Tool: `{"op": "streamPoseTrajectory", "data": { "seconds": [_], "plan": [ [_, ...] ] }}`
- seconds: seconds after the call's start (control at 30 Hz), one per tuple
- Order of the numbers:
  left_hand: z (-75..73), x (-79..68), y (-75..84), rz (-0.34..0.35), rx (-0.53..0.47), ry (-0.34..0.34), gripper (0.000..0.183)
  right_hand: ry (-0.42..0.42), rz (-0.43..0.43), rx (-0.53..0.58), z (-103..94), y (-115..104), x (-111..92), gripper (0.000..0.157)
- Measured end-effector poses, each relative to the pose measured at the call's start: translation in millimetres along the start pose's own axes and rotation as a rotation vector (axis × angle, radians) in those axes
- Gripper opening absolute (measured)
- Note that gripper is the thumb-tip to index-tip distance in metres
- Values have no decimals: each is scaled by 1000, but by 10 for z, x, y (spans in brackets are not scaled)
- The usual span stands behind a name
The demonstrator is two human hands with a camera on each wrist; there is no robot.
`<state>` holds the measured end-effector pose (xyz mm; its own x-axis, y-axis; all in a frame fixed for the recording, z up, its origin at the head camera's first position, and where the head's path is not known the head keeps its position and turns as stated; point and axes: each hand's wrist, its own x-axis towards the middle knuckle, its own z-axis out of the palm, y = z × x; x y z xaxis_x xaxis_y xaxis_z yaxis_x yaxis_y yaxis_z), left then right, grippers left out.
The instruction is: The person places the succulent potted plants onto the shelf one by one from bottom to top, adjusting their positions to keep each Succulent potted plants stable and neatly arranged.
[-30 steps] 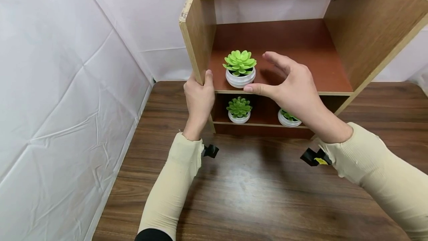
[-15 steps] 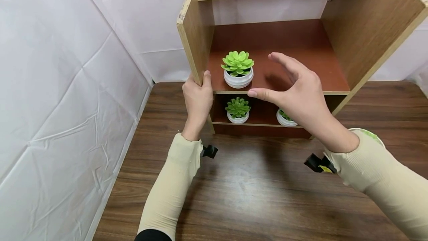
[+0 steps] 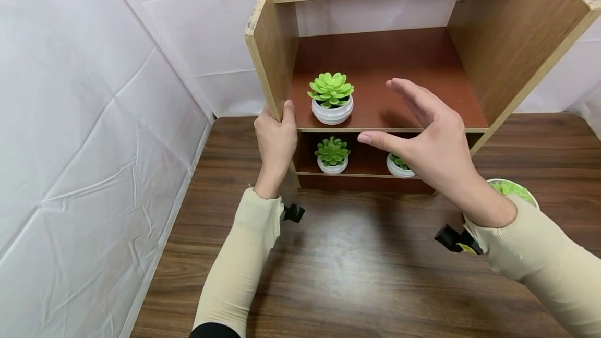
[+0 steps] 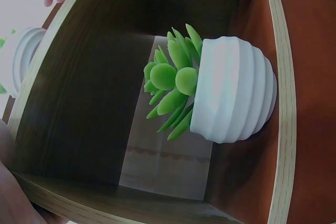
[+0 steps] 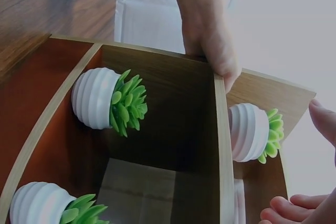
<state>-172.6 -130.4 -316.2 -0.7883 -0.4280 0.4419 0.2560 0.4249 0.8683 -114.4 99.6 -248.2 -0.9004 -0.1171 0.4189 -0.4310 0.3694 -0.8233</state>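
Observation:
A wooden shelf unit [image 3: 272, 51] stands on the table. My left hand [image 3: 277, 137] grips the front edge of its left side panel, thumb on the inner face. On the upper brown shelf board, close to that panel, sits an artificial succulent in a white ribbed pot [image 3: 332, 113], upright. To its right my right hand [image 3: 436, 142] hovers apart from it, thumb and fingers spread and holding nothing. Two more potted succulents occupy the lower compartment: a left one [image 3: 332, 158] and a right one [image 3: 399, 168], the latter partly hidden behind my right hand.
Another potted succulent [image 3: 512, 189] stands on the brown wood-grain table [image 3: 347, 275], right of the shelf unit and partly covered by my right sleeve. A white cloth wall [image 3: 84, 119] runs along the left side and behind the unit.
My right hand has drawn back to the right and slightly down, away from the upper succulent. The succulent right of the unit has come into view. My left hand keeps its grip.

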Motion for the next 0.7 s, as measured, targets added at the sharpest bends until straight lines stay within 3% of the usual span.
{"op": "streamPoseTrajectory", "data": {
  "seconds": [0.43, 0.7],
  "plan": [
    [-7, -11, 21, -14, -10, -6, 23, 48, -1, 82, -100, 103, -122, 76],
    [-7, -15, 37, -20, 10, -10, 22, 79, -12, 64, -182, 191, -190, 77]
  ]
}}
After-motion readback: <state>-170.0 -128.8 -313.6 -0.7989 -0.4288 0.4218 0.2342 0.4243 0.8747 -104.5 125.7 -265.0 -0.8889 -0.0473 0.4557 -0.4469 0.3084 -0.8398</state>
